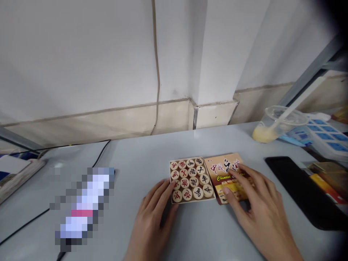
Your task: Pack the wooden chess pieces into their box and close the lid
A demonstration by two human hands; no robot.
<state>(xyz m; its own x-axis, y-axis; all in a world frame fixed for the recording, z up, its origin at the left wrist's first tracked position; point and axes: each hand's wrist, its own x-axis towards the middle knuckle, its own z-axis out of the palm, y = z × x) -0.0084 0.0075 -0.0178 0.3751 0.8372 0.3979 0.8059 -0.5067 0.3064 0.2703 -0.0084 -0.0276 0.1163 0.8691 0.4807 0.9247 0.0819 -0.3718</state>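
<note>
A small square box (214, 201) of Chinese chess pieces lies on the table. Its round wooden discs (186, 194) sit in rows, with red characters at the left and black ones at the right. Against the box's right side lies its printed lid (217, 168), marked "Chinese" and partly covered. My left hand (153, 212) rests at the box's left edge, fingers stretched out, fingertips at the rim and thumb by the near left corner. Over the lid, my right hand (258, 199) has its fingers spread, with thumb and fingertips on the printed face.
A blurred-out lit device (87, 203) with a cable lies at the left. To the right is a black phone-like slab (301, 192). Behind it stand a clear plastic cup (282, 117) with a straw and a blue-and-white compartment tray (326, 134). A wall (108, 54) closes off the back.
</note>
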